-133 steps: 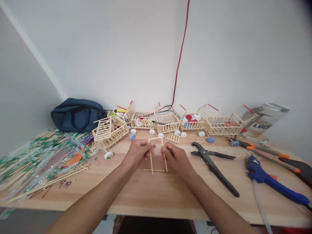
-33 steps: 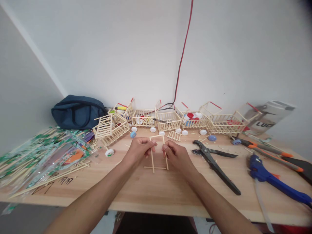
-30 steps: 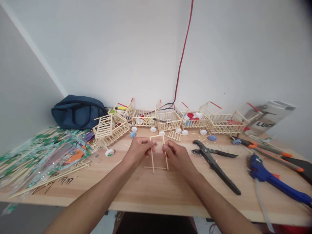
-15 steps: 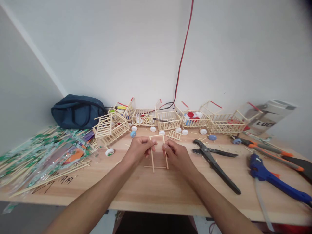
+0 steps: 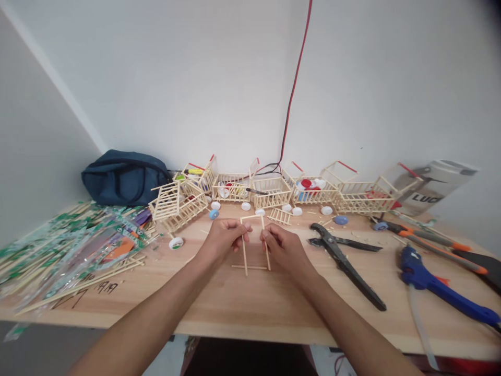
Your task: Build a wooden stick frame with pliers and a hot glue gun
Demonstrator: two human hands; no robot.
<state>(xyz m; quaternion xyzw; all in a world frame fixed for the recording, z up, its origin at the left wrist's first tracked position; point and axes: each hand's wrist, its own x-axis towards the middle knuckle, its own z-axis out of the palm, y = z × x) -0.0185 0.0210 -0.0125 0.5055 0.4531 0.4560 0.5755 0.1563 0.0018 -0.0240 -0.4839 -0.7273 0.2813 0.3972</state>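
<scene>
Frame (image 5: 255, 244): thin pale sticks, 2 long uprights joined by a top bar and a lower crossbar whose ends stick out past both uprights. It sits mid-table (image 5: 250, 313), near the front edge, its lower end at the wood. Left hand (image 5: 222, 241) pinches the left upright near the top; right hand (image 5: 282, 248) pinches the right upright at about the same height. Both grips closed on the frame. Fingertips cover the upper stretch of each upright, so the joints there can't be checked. Pliers (image 5: 344, 263) lie just right of the right hand. Glue gun (image 5: 438, 292) is cut off at the right edge. Carts (image 5: 270, 192) line the wall; their contents are too small to tell.
</scene>
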